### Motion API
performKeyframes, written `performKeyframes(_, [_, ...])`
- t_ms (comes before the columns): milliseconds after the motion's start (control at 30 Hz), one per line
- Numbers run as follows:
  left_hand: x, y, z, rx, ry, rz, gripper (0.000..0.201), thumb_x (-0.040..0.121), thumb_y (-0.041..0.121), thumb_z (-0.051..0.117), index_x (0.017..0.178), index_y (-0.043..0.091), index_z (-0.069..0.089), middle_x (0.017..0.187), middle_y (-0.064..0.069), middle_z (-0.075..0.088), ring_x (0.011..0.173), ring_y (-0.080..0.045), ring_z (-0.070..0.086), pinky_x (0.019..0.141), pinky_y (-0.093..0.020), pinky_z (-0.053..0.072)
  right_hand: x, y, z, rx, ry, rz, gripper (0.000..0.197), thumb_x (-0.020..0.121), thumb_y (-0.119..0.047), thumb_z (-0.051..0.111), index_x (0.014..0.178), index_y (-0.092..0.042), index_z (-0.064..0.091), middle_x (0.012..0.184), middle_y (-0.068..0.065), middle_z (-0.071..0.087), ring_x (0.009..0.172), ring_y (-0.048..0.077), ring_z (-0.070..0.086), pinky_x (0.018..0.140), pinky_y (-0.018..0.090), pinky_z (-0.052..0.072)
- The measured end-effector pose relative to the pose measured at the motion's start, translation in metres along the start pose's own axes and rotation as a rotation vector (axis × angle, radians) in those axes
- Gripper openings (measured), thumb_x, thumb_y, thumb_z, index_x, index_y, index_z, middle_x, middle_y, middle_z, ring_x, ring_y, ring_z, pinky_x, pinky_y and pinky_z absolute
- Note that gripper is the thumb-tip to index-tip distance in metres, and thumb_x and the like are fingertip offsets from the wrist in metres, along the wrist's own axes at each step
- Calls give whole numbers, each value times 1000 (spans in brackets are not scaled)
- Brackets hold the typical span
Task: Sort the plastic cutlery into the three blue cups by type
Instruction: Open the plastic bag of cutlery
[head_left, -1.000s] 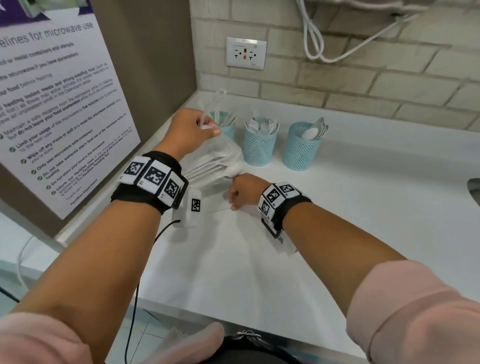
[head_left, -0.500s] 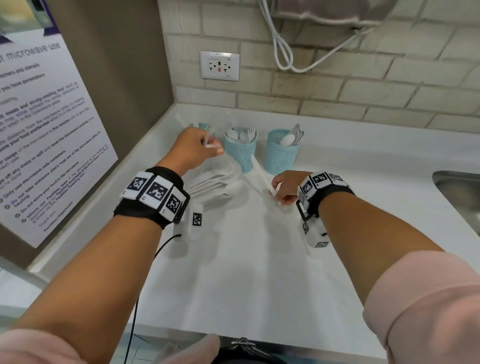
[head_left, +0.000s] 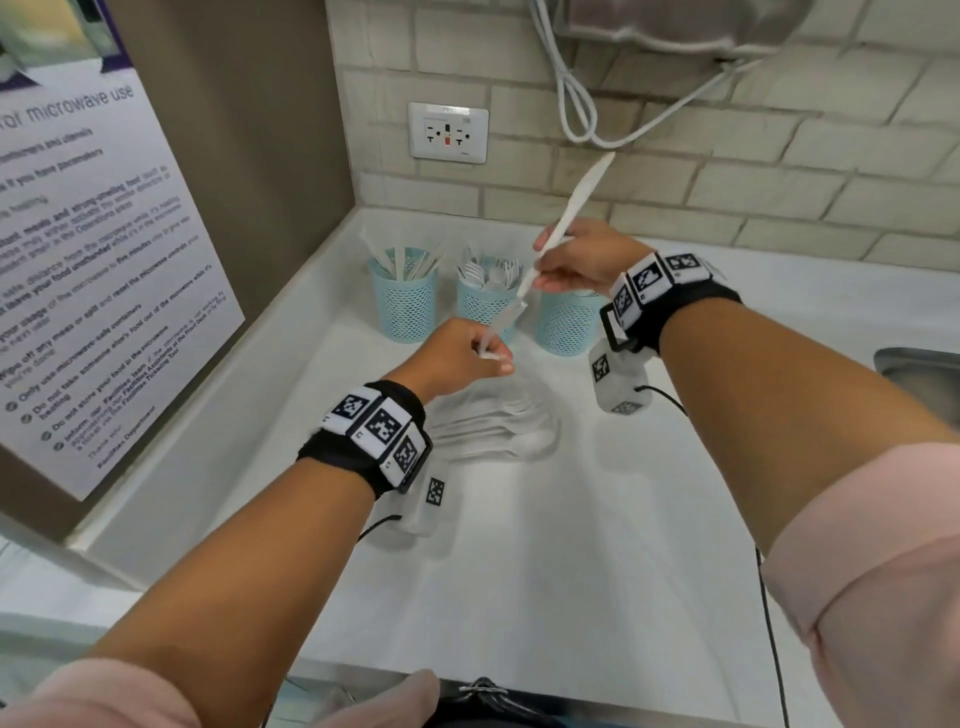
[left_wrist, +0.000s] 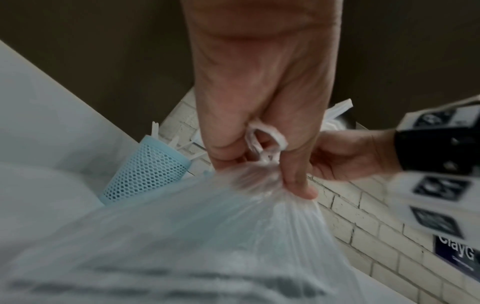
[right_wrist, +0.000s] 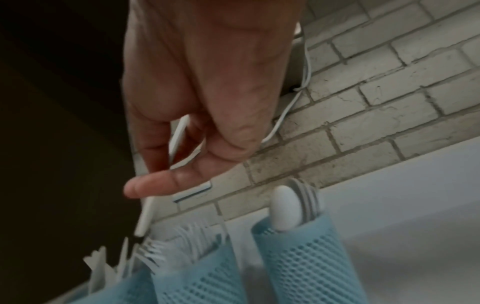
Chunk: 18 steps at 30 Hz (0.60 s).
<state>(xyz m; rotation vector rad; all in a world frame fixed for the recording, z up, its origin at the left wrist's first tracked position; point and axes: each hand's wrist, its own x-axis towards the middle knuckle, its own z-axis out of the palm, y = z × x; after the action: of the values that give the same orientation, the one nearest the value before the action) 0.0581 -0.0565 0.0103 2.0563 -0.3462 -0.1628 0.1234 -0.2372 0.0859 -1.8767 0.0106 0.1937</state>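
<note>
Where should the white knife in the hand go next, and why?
Probably leftward and down into the left blue cup. The right hand pinches a white plastic knife above the cups, and that cup already holds flat knife-like pieces, while the middle cup holds forks and the right cup holds spoons. The left hand grips the plastic bag.

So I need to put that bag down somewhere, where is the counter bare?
Bare counter lies in front of the loose cutlery pile toward the near edge, and on the right between the three blue cups and the sink. It is crowded at the back left: cups in a row, the pile before them, and the left hand holding the plastic bag there.
</note>
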Motion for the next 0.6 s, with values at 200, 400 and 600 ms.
performKeyframes(200, [2, -10, -7, 7, -40, -33, 24, 79, 11, 73, 95, -6, 67, 81, 10, 63, 73, 3, 56, 62, 3, 41, 26, -28, 28, 104, 58, -27, 15, 98, -9, 43, 85, -7, 51, 72, 13, 57, 58, 19, 66, 62, 26, 59])
performKeyframes(400, [-1, -32, -20, -92, -30, -136, 15, 78, 9, 74, 87, 15, 63, 99, -9, 63, 89, -15, 56, 70, -20, 49, 52, -40, 62, 27, 148, -120, 8, 92, -6, 49, 86, -3, 52, 74, 10, 55, 63, 24, 66, 75, 35, 58])
performKeyframes(600, [1, -45, -26, -112, -35, -239, 20, 77, 9, 74, 94, 12, 63, 93, -6, 64, 86, -14, 58, 79, -25, 48, 72, -37, 92, -75, 75, -179, 5, 92, -7, 51, 89, -3, 52, 70, 7, 59, 63, 18, 64, 72, 27, 56])
